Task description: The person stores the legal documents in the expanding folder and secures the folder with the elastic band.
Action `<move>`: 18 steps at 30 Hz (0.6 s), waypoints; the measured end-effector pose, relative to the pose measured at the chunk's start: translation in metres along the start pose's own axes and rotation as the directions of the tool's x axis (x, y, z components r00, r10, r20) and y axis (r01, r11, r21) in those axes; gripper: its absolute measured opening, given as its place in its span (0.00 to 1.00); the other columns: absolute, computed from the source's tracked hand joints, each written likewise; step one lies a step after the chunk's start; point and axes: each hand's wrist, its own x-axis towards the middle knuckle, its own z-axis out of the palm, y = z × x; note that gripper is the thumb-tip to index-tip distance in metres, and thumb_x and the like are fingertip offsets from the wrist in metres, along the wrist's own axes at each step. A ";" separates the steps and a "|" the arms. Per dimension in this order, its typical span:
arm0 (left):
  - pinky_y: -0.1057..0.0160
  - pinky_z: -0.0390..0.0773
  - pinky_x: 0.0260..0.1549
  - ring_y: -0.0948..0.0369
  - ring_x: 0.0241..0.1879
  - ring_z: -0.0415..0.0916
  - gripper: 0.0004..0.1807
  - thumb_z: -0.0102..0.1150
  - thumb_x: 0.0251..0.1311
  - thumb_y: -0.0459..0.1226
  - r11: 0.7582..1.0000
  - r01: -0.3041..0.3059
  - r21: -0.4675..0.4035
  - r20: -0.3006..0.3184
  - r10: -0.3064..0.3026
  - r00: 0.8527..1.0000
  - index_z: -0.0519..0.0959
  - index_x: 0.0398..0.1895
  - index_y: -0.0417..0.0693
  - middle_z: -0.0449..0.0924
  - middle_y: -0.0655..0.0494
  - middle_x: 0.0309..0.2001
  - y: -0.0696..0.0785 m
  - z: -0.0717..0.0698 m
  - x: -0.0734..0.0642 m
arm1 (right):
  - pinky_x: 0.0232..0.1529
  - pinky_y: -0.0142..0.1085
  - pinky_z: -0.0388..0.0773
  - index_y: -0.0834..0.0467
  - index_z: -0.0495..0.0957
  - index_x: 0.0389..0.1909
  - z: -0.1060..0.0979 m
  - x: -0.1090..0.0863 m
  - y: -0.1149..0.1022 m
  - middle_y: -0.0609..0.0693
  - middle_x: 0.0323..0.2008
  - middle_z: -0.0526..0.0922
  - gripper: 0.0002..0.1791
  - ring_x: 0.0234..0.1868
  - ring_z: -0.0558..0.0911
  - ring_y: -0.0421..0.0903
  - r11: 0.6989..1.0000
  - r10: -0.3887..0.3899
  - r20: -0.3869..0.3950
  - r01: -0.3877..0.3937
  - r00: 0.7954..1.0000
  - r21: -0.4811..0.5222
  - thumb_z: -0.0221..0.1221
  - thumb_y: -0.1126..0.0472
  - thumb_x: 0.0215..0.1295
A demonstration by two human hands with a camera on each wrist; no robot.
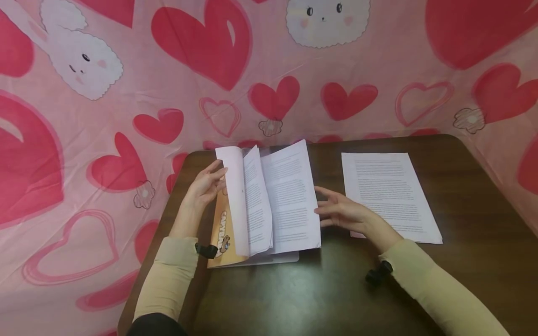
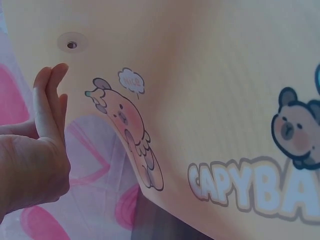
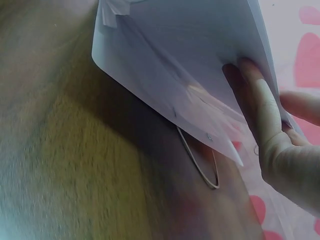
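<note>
A capybara-print folder (image 1: pixel 224 233) lies spread on the dark table, its orange cover (image 2: pixel 210 125) raised and curving, its pale inside (image 1: pixel 235 200) turned up. Straight fingers of my left hand (image 1: pixel 206 186) touch the cover's left edge, close by a small round eyelet (image 2: pixel 72 45). Printed sheets (image 1: pixel 290 196) stand tilted within the folder, beside a narrower stack of printed pages (image 1: pixel 258 205). My right hand (image 1: pixel 342 210) pinches the right edge of the sheets, with fingers (image 3: pixel 267 110) on their underside. Below them, an elastic loop (image 3: pixel 197 162) hangs from a round-cornered white panel (image 3: pixel 135 60).
On the right part of the table (image 1: pixel 328 289) lies another stack of printed paper (image 1: pixel 388 196), partly behind my right hand. A pink heart-print cloth (image 1: pixel 311 60) hangs behind and to the left of the table. Black straps with wrist cameras sit on both sleeves.
</note>
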 end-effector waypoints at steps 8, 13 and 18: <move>0.69 0.91 0.37 0.66 0.36 0.88 0.42 0.47 0.83 0.25 1.000 0.003 -0.030 -0.013 -0.004 1.000 0.43 0.92 0.49 0.80 0.55 0.47 0.001 0.001 -0.003 | 0.57 0.44 0.91 0.55 0.31 0.91 0.009 0.014 0.005 0.58 0.70 0.77 0.49 0.58 0.88 0.46 0.999 -0.001 0.046 -0.002 0.999 0.051 0.48 0.74 0.80; 0.70 0.91 0.38 0.67 0.35 0.87 0.42 0.45 0.84 0.26 1.000 0.011 -0.019 -0.023 -0.011 1.000 0.43 0.93 0.50 0.75 0.53 0.53 0.000 0.002 -0.002 | 0.57 0.44 0.91 0.53 0.34 0.91 0.018 0.024 0.008 0.68 0.78 0.69 0.48 0.58 0.88 0.47 0.998 0.020 0.038 -0.022 0.999 0.059 0.47 0.75 0.80; 0.70 0.90 0.39 0.67 0.37 0.87 0.42 0.44 0.84 0.27 1.000 0.018 0.000 -0.021 -0.018 1.000 0.41 0.93 0.51 0.69 0.50 0.60 0.000 0.004 -0.001 | 0.57 0.44 0.92 0.51 0.34 0.92 0.028 0.034 0.009 0.74 0.84 0.58 0.48 0.59 0.87 0.48 0.996 0.036 0.044 -0.039 0.998 0.078 0.47 0.75 0.80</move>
